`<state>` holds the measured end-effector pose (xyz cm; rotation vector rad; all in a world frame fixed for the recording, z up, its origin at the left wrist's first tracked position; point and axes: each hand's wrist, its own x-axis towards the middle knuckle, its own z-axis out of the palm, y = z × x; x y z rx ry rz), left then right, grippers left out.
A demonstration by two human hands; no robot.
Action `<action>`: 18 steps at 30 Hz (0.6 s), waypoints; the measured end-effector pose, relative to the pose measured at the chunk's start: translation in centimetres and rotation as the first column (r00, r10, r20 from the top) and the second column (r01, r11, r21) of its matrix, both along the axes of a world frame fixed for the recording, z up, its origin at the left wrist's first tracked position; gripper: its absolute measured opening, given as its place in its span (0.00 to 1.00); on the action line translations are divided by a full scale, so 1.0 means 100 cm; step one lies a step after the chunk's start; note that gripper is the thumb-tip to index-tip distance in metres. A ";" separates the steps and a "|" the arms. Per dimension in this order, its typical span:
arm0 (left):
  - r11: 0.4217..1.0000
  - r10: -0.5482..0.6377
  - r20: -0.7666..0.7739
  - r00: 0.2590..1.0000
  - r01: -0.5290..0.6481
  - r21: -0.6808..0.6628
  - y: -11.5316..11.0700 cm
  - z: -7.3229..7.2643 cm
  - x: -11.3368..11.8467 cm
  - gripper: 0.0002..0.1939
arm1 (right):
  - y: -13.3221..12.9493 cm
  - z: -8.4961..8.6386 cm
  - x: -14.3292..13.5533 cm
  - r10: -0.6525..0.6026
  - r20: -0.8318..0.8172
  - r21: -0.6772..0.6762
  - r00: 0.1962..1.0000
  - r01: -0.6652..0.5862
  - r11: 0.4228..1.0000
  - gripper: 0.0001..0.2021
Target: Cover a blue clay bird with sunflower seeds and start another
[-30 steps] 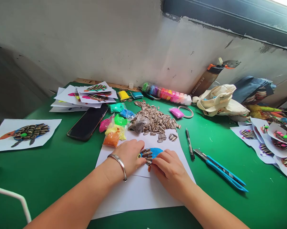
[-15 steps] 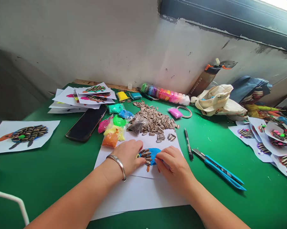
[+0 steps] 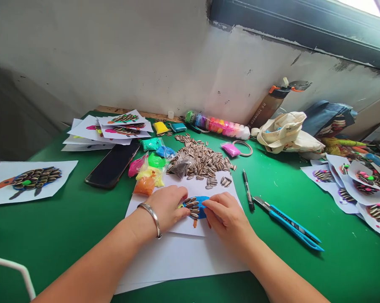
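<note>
The tilted brown bottle (image 3: 268, 107) by the wall carries the one text that can be read, "BE YOUNGER", printed in pale capitals along its side; any marking on the pen (image 3: 248, 190) or on the blue cutter (image 3: 290, 225) is too small to make out. On the green desk (image 3: 91, 235), between the two hands, the blue clay shape (image 3: 203, 207) lies on white paper (image 3: 183, 252), its left part covered with striped seeds (image 3: 192, 205). The left hand (image 3: 169, 206) rests at the shape's left end, thumb and fingers apart around it. The right hand (image 3: 226, 212) is at its right end, thumb and forefinger close together; whether they pinch anything cannot be told. Beyond the paper lies the seed pile (image 3: 202, 158), with bagged coloured clay (image 3: 144, 184) beside it and a phone (image 3: 112, 165) to the left.
</note>
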<state>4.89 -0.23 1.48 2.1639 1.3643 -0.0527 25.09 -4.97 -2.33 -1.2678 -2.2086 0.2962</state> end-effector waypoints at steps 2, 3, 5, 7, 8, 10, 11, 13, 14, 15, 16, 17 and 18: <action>1.000 0.001 -0.013 1.000 -0.001 0.001 -0.001 -0.001 0.000 0.08 | 0.000 -0.002 -0.001 -0.010 0.001 0.004 1.000 0.010 1.000 0.09; 1.000 0.001 -0.016 1.000 -0.001 0.003 -0.001 -0.001 0.001 0.08 | -0.001 -0.003 -0.002 -0.014 -0.001 0.009 1.000 0.014 1.000 0.09; 1.000 -0.005 -0.013 1.000 0.005 0.009 -0.002 -0.002 0.001 0.09 | -0.001 -0.004 -0.003 -0.018 -0.008 0.024 1.000 0.018 1.000 0.10; 1.000 -0.021 -0.006 1.000 0.021 0.018 -0.003 -0.002 0.001 0.09 | -0.001 -0.005 -0.006 -0.019 -0.014 0.034 1.000 0.019 0.999 0.10; 0.999 -0.030 -0.003 1.000 0.030 0.024 -0.003 -0.002 0.001 0.09 | -0.002 -0.005 -0.007 -0.021 -0.018 0.034 1.000 0.021 0.999 0.10; 0.998 -0.045 0.001 0.999 0.045 0.035 -0.003 -0.003 0.001 0.10 | -0.003 -0.005 -0.009 -0.025 -0.020 0.020 0.999 0.025 0.999 0.10; 0.998 -0.050 0.001 0.999 0.050 0.037 -0.003 -0.003 0.000 0.10 | -0.003 -0.004 -0.010 -0.026 -0.020 0.010 0.999 0.026 1.000 0.10; 0.998 -0.053 -0.002 0.999 0.053 0.039 -0.003 -0.003 0.000 0.10 | -0.004 -0.004 -0.010 -0.033 -0.018 -0.006 0.999 0.033 0.999 0.10; 0.998 -0.054 -0.001 0.999 0.054 0.037 -0.003 -0.002 0.000 0.10 | -0.004 -0.003 -0.010 -0.040 -0.014 -0.014 0.999 0.039 0.999 0.10; 0.998 -0.055 0.002 0.998 0.055 0.033 -0.003 -0.002 0.000 0.11 | -0.003 -0.003 -0.009 -0.048 -0.007 -0.020 0.999 0.048 0.999 0.10; 0.998 -0.054 0.006 0.999 0.054 0.028 -0.003 -0.002 0.000 0.12 | -0.002 -0.003 -0.009 -0.058 -0.002 -0.022 0.998 0.058 0.998 0.10; 0.998 -0.052 0.010 0.999 0.052 0.024 -0.002 -0.002 0.000 0.12 | -0.001 -0.002 -0.008 -0.067 0.003 -0.024 0.998 0.068 0.997 0.10; 0.998 -0.054 0.012 0.998 0.053 0.021 -0.002 -0.002 0.000 0.13 | 0.000 -0.002 -0.008 -0.074 0.007 -0.025 0.997 0.074 0.997 0.11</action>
